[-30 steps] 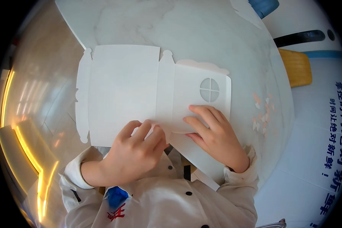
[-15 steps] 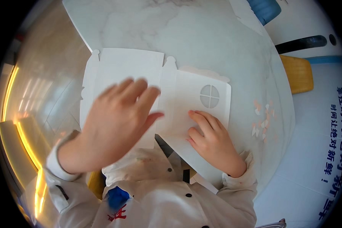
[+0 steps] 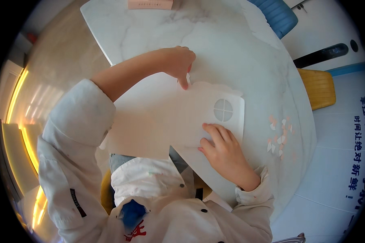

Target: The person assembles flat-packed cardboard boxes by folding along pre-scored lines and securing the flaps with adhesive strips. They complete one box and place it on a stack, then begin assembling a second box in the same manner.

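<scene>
A flat white cardboard box (image 3: 150,117), unfolded, lies on the table with its left part reaching over the near edge. Its right panel has a round window (image 3: 223,110) split by a white cross. At the far edge, by a fold and tab, my left hand (image 3: 178,62) is bent down with its fingers curled. Its thumb lies on the card's near side and a fingertip shows by the tab; the other fingers are partly hidden. Below the window, my right hand (image 3: 226,156) rests its slightly bent, parted fingers on the right panel.
Small white and pink paper scraps (image 3: 280,137) are scattered on the marble-patterned table (image 3: 215,44) to the right. A pink box (image 3: 151,4) stands at the far edge of view. Blue (image 3: 278,18) and yellow (image 3: 318,89) chairs are at the table's right side.
My left hand has moved from above the left panel, away and to the right, to the far edge of the cardboard. My right hand stays nearly in place.
</scene>
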{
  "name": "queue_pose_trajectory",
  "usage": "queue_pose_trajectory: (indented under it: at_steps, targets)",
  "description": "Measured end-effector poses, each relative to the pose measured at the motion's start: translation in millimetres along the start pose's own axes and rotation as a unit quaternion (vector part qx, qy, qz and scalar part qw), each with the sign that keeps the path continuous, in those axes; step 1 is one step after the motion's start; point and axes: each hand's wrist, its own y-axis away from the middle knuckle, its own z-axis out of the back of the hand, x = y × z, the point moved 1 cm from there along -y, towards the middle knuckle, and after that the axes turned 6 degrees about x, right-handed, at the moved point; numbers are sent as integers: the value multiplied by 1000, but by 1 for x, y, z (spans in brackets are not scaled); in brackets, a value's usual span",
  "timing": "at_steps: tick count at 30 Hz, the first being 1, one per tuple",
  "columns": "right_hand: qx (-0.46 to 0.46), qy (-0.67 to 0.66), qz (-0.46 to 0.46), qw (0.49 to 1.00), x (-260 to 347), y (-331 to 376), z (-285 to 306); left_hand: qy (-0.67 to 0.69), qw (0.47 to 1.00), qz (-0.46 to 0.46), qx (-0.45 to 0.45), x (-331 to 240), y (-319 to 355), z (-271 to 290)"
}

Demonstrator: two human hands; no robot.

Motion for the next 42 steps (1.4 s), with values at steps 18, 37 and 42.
queue_pose_trajectory:
  at_steps: [18, 37, 42]
  targets:
    - [-3, 18, -3, 1000, 4, 2, 0, -23, 998, -42, -31, 6, 9, -8]
    - [-9, 50, -7, 999, 3, 3, -4, -1, 997, -65, -39, 6, 6, -10]
    - [-1, 49, -12, 999, 2, 4, -3, 18, 997, -64, -27, 7, 1, -10]
